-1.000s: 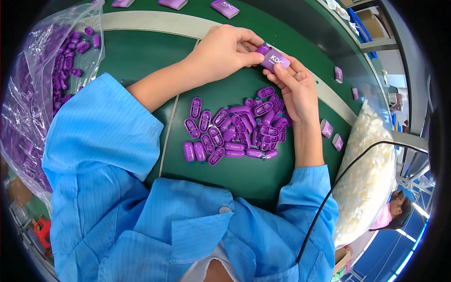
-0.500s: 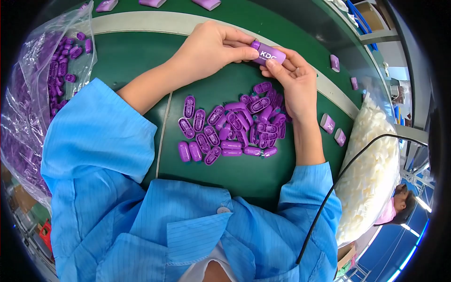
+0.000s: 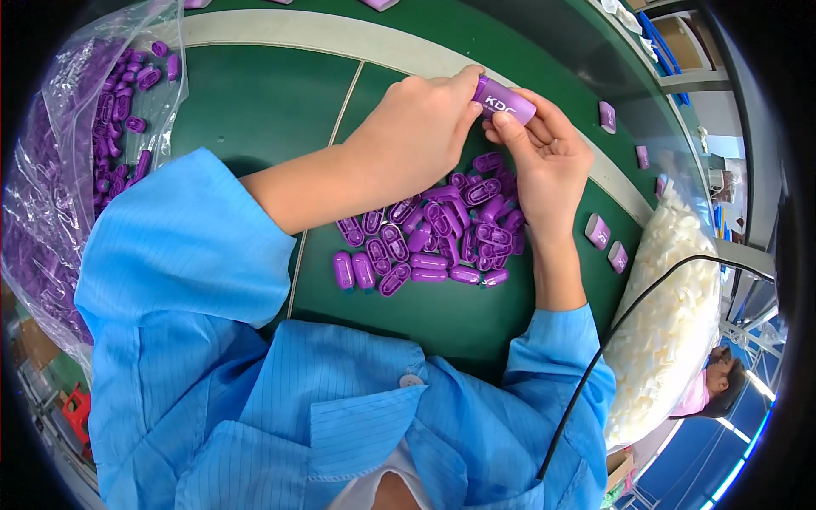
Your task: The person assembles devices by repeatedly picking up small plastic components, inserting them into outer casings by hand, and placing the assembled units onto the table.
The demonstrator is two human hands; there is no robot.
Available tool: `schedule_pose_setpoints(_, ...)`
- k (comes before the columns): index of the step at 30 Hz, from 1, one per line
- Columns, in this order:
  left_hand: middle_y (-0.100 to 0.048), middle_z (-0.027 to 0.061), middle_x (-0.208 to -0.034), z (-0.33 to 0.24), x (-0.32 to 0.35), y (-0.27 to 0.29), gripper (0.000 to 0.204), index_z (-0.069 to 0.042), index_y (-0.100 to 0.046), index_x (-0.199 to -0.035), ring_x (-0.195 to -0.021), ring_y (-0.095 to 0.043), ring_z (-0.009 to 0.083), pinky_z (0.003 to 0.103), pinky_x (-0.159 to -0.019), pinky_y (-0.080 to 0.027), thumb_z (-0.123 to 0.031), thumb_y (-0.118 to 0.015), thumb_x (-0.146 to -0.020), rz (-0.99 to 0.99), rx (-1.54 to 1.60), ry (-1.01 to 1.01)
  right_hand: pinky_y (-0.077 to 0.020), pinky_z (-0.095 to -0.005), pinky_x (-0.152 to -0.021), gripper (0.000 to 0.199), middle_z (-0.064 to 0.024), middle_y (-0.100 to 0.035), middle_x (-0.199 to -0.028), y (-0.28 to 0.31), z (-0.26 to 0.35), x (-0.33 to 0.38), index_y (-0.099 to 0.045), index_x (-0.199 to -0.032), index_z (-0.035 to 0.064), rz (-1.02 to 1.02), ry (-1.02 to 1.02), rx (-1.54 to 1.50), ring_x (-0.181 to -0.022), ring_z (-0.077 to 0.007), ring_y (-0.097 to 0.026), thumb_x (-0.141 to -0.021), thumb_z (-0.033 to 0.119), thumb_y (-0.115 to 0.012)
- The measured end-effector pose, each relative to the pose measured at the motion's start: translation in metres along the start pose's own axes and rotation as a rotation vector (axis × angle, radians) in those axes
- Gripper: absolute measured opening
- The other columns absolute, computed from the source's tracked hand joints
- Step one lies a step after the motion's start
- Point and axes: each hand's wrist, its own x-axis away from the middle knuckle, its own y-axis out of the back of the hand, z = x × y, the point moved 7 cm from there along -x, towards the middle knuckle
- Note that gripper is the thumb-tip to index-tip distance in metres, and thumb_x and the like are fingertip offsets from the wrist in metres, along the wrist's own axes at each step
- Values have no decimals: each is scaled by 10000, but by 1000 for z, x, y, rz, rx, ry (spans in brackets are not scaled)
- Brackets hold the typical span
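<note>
My right hand [image 3: 551, 161] grips a flat, oval purple tube [image 3: 512, 103] with white lettering, thumb on its near face and fingers behind. At the tube's left end, my left hand [image 3: 422, 127] is closed with thumb and forefinger on a darker purple cap [image 3: 481, 87]. Part of that cap is hidden by the fingers. Below both hands lies a pile of oval purple caps [image 3: 438, 219], some showing their hollow side, others their smooth top. My left forearm passes over the pile's upper left part.
A clear plastic bag [image 3: 51, 204] of purple caps stands at the left. Two purple tubes [image 3: 597, 230] lie right of my right wrist. Beyond them is a bag of cream-coloured pieces [image 3: 667, 319]. A black cable [image 3: 586, 380] crosses my right sleeve; a pale rail [image 3: 280, 30] curves behind.
My left hand has rotated, back of the hand turned up, its fingers now drawn back around the cap end. Tube and right hand have shifted slightly right and down.
</note>
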Motion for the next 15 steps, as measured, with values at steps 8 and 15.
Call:
schedule_pose_setpoints(8, -627, 169, -720, 34, -51, -11, 221, -14, -641, -836, -679, -604, 353, 429, -655, -477, -210, -549, -792, 116, 54, 62, -514, -244, -722, 341, -151, -611, -997, 18, -21, -29, -517, -1105, -93, -46, -146, 7, -806, -145, -607, -824, 74, -615)
schedule_pose_setpoints(15, -625, 196, -920, 68, -86, 0, 232, -41, -657, -891, -945, -567, 362, 405, -798, -452, -219, -583, -762, 120, -463, 47, -471, -253, -711, 142, -61, -640, -898, -1, 24, -3, -633, -937, 30, -32, 148, 410, -785, -124, -587, -820, 105, -603)
